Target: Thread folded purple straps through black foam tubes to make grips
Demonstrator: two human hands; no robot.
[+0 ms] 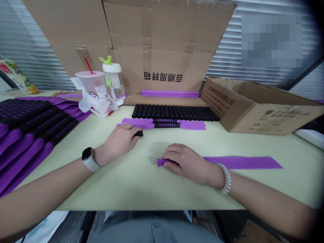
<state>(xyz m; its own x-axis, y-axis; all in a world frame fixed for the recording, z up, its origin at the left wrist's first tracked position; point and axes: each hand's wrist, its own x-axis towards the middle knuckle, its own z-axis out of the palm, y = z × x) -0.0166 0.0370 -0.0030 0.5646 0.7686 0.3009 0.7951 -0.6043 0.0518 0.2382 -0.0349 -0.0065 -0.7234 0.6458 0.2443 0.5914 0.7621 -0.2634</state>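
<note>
My left hand (120, 140) rests on the pale table (126, 182) with its fingers closed around a black ribbed tube (138, 133), whose end pokes out at the fingertips. My right hand (186, 162) pinches the left end of a flat purple strip (243, 162) that lies along the table toward the right. Just beyond my hands lie two purple strips with black tubes slid onto their middles (165, 124). Behind them sits a row of loose black ribbed tubes (174, 112).
A large pile of finished purple strips with black tubes (30, 125) covers the left side. A plastic cup with a red straw (92, 84) and a clear bottle (113, 81) stand at the back. Open cardboard boxes (253, 104) sit behind and to the right, with more purple strips (170, 93).
</note>
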